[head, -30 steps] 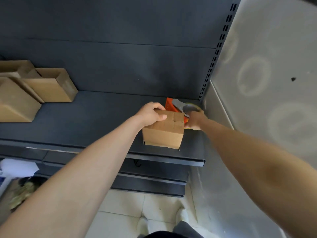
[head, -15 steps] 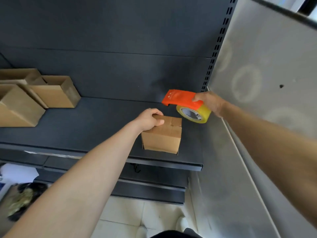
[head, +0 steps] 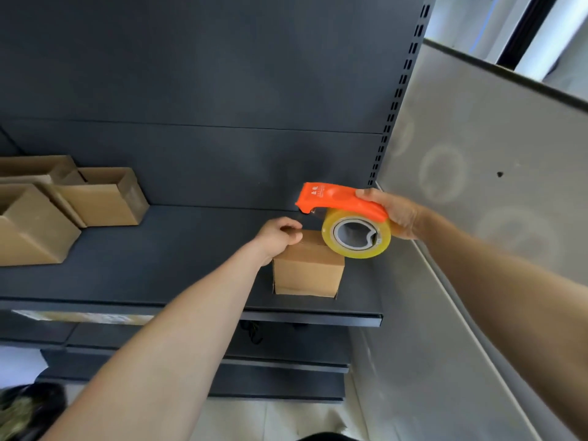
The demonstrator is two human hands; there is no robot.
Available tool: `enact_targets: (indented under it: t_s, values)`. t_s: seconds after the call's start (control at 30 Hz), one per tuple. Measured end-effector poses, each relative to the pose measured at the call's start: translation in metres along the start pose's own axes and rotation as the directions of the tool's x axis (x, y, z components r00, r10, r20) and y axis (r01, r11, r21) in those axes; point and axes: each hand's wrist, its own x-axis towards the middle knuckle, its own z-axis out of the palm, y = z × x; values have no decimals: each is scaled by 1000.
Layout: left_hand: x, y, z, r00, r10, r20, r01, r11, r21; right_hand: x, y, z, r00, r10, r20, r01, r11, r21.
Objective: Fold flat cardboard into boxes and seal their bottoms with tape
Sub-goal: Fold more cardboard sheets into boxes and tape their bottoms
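Cardboard, plain brown: a small cardboard box (head: 308, 272) stands at the centre of the frame on a dark grey shelf (head: 165, 249), near its front edge. The person's left hand (head: 276, 233) curls over the box's upper left edge, holding it. Their right hand (head: 397, 214) grips an orange tape dispenser (head: 337, 200) carrying a yellow tape roll (head: 356, 235), raised just right of the box. The roll covers the box's upper right corner. Open-topped boxes (head: 105, 198) lie at the left, partly cut off. A pale grey panel (head: 477, 249) fills the right. At lower left, a blurred dark shape (head: 28, 409) cannot be made out.
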Motion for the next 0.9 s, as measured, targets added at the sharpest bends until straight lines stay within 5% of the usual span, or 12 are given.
enact_targets:
  t_s: [0.33, 0.57, 0.67, 0.9]
  values:
    - [-5, 7, -13, 999, -43, 2, 43, 994, -105, 1, -1, 3, 1000, 15, 5, -15, 1000, -18]
    - [-5, 16, -21, 995, -99, -27, 72, 863, -500, 3, -4, 4, 1000, 17, -2, -17, 998, -63]
    - [-7, 14, -22, 993, -116, 7, 106, 884, -456, 3, -8, 7, 1000, 21, 3, -21, 995, -95]
    - [-11, 17, -14, 950, -253, -184, 182, 925, -333, 4, -14, 10, 1000, 20, -2, -20, 988, -153]
